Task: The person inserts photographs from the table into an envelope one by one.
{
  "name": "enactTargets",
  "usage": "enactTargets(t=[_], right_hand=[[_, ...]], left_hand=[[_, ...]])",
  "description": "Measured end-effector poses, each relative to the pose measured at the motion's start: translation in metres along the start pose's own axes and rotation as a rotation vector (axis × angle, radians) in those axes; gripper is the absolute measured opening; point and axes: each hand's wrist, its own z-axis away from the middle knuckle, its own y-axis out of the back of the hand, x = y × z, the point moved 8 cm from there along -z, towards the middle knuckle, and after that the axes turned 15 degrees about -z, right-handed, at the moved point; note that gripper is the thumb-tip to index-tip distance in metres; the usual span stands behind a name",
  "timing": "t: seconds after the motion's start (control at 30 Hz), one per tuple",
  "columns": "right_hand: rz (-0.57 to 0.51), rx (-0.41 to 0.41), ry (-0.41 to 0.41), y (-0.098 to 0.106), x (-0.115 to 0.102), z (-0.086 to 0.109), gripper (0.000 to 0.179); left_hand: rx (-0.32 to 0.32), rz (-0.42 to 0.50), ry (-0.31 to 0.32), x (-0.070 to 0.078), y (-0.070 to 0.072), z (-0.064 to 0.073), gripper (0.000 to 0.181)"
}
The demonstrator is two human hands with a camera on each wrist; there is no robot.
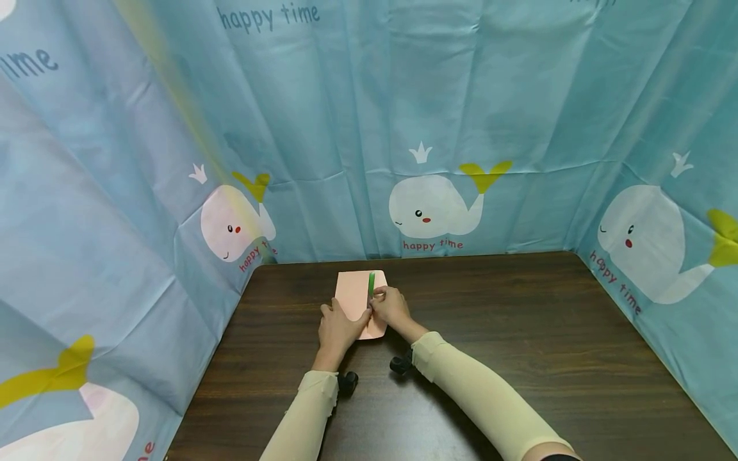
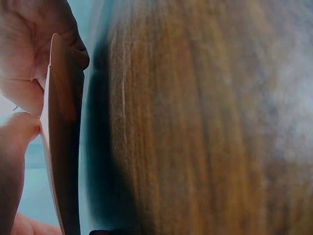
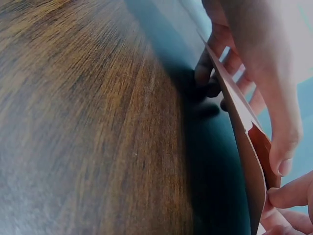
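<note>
A flat pink paper envelope (image 1: 350,291) with a rounded flap is held a little above the dark table. A narrow green strip (image 1: 371,282) lies along its right part; what it is cannot be told. My left hand (image 1: 337,330) grips the envelope from the left, thumb on top; in the right wrist view its fingers reach underneath. At the right side, my right hand (image 1: 393,307) pinches the paper near the lower end of the green strip. The right wrist view shows the envelope (image 3: 249,161) edge-on, with a gap between its layers beside the fingertips.
The dark wood-grain table (image 1: 519,358) extends to both sides and towards the person. A blue curtain (image 1: 346,128) printed with whales hangs behind and on both sides. Small black devices sit by the wrists, the left one (image 1: 348,383) close above the table.
</note>
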Motion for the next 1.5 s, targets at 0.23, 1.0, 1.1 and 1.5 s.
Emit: enactTargets(t=[0.23,1.0,1.1,1.5], right_hand=[[0.0,0.0,0.013,-0.002,0.0,-0.001,0.029],[-0.039,-0.034,0.043,0.009,0.005,-0.003,0.027],[-0.076,-0.047,0.06,0.018,0.007,0.001,0.026],[-0.082,-0.058,0.115,0.071,0.013,0.012,0.023]], left_hand=[[0.007,-0.002,-0.002,0.0,0.0,0.0,0.115],[-0.019,-0.037,0.01,0.007,-0.005,-0.005,0.112],[-0.035,-0.047,0.016,0.007,-0.004,-0.005,0.113],[-0.015,-0.225,0.039,0.009,0.001,-0.003,0.114]])
